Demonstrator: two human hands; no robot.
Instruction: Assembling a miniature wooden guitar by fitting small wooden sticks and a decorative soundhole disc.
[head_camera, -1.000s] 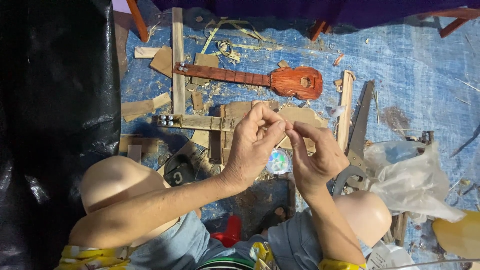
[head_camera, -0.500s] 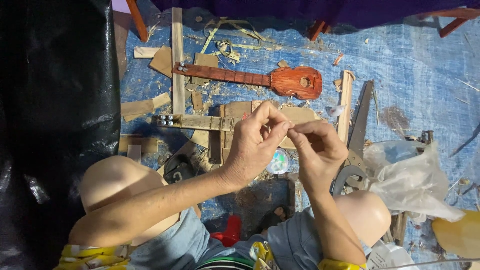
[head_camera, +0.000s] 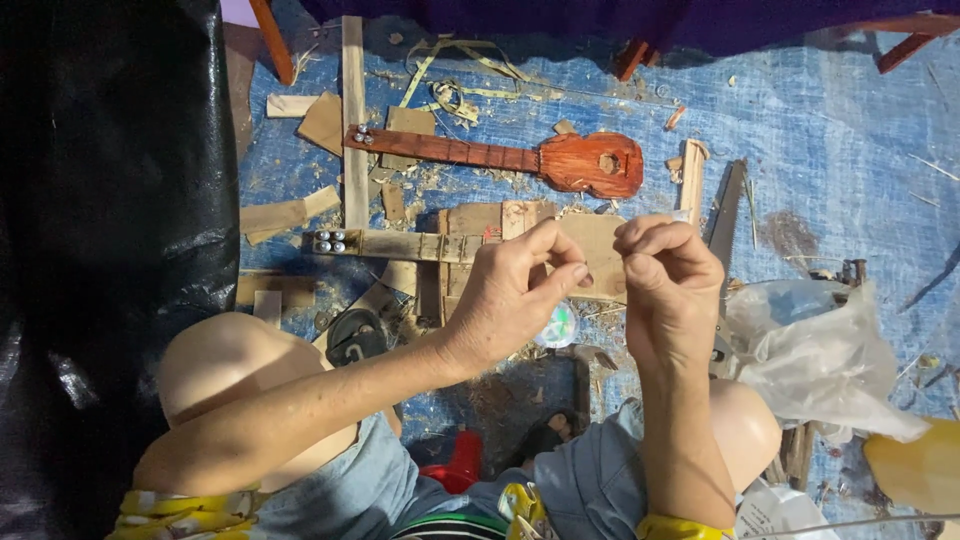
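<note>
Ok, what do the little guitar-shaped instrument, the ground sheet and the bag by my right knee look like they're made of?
Small instrument: wood, stained glossy reddish brown, with visible grain. Ground sheet: probably woven plastic tarpaulin, blue, with a fine crosshatch texture. Bag: thin clear plastic film, crinkled and see-through.

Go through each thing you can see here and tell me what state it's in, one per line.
Left hand: fingers pinched, contents too small to tell.
Right hand: fingers curled, pinching likewise.
Small red guitar: lying flat on blue tarp.
Unfinished wooden instrument: flat under the hands.
Clear plastic bag: crumpled.
</note>
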